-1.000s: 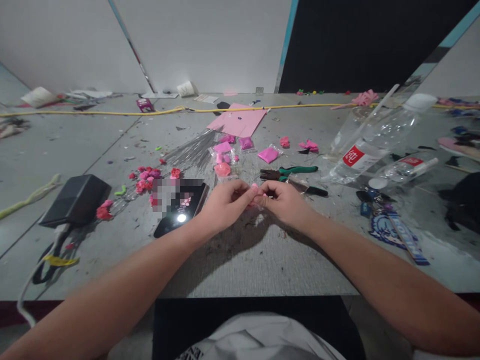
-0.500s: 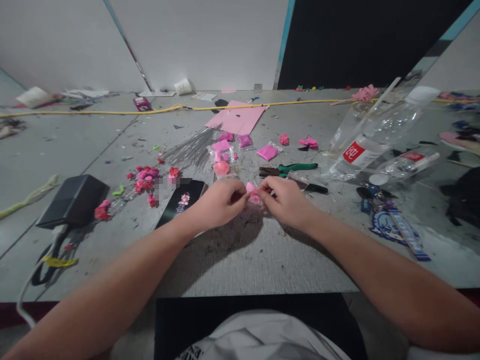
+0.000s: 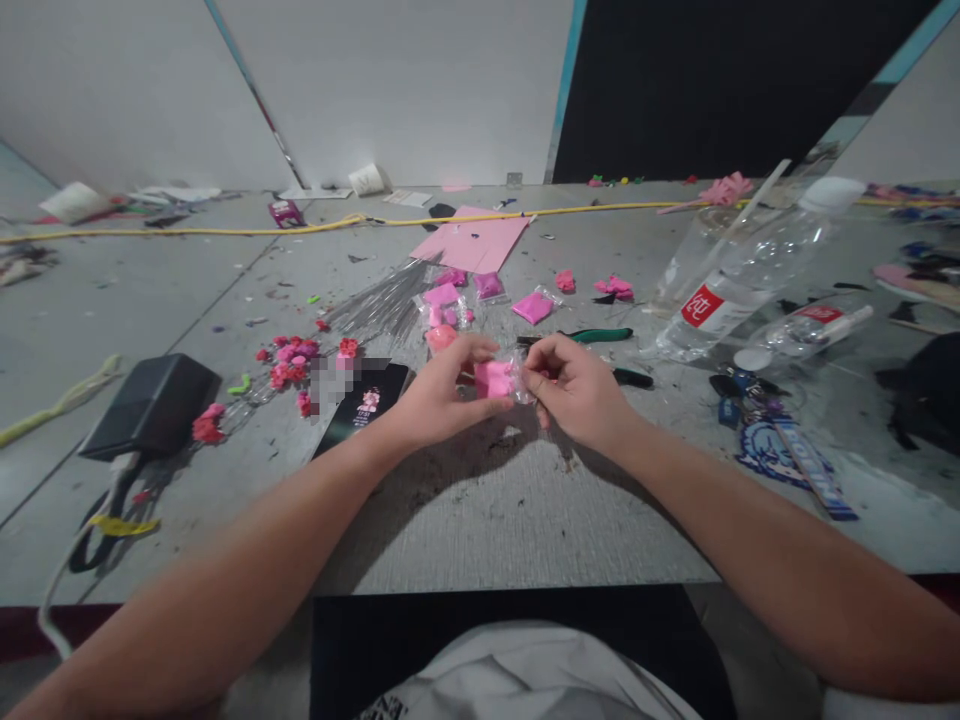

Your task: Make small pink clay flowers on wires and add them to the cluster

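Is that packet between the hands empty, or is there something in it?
Not empty: pink filling shows in the packet, with clear plastic beside the right hand. Exactly how full, I cannot tell.

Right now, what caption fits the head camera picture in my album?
Left hand and right hand hold a small clear packet with pink inside, at the grey table.

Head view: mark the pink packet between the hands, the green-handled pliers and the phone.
Pink packet [image 3: 493, 379]: head view, on its pink contents.
Green-handled pliers [image 3: 601, 335]: head view, on the green handle.
Phone [image 3: 361, 405]: head view, on its screen.
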`<state>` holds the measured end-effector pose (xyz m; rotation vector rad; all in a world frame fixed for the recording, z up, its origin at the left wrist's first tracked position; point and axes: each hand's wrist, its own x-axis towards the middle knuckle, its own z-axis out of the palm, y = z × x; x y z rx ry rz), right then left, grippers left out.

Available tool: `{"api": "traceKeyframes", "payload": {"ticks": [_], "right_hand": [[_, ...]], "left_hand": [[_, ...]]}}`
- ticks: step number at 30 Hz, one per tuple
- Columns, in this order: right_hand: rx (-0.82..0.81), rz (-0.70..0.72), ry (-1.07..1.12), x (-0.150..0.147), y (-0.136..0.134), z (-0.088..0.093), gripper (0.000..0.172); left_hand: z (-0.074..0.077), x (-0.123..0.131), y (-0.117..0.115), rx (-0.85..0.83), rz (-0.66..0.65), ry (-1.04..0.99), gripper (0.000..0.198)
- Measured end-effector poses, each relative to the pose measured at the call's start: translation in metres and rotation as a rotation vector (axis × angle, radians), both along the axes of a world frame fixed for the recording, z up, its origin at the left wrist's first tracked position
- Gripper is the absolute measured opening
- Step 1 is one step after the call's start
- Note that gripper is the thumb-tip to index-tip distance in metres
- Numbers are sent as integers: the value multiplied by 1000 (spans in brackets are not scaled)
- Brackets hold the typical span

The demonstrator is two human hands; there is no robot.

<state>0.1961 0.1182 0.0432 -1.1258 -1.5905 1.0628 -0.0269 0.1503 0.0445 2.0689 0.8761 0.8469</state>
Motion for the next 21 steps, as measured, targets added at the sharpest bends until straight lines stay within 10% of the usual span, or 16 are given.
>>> {"api": "traceKeyframes", "payload": {"ticks": [5, 15, 21], "right_hand": [[-59, -3, -184, 4, 1, 10, 13], [-224, 50, -80, 2, 0, 8, 14], [-189, 232, -104, 12, 2, 15, 13]], "left_hand": [[-4, 3, 4, -203, 43, -38, 43], [-3, 2, -4, 139, 110, 37, 50], [-1, 4, -6, 62, 214, 32, 40]]}}
